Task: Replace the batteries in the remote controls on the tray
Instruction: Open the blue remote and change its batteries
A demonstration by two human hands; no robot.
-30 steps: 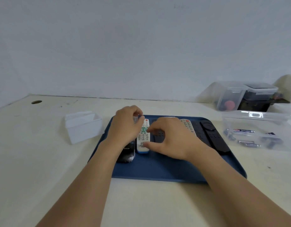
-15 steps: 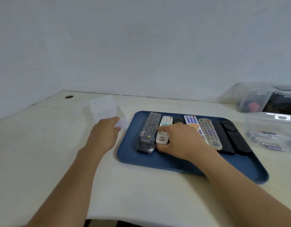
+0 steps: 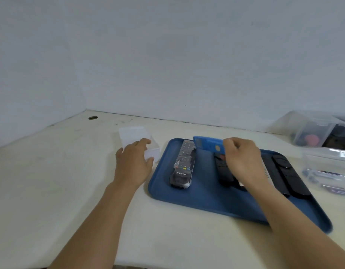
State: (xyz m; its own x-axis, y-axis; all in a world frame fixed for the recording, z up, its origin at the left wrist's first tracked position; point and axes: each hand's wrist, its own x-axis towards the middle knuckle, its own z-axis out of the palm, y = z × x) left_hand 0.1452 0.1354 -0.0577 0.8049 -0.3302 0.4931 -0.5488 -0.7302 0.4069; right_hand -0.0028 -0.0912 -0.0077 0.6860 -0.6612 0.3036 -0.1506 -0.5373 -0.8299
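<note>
right hand: grips blue-backed remote, hides 2 remotes behind
left hand: fingers relaxed beside white box
label: "DTHTF"-like on wrapped remote, blurry

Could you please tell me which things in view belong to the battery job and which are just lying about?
Job: blue-backed remote in right hand; black remotes; tray; battery box; white bin at left hand.

Lying about: storage tubs.

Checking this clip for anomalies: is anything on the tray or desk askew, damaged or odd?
Only the leftmost black remote stands out: it lies in loose, crinkled clear wrap on the blue tray. The right hand holds a remote with a blue back lifted above the tray.
</note>
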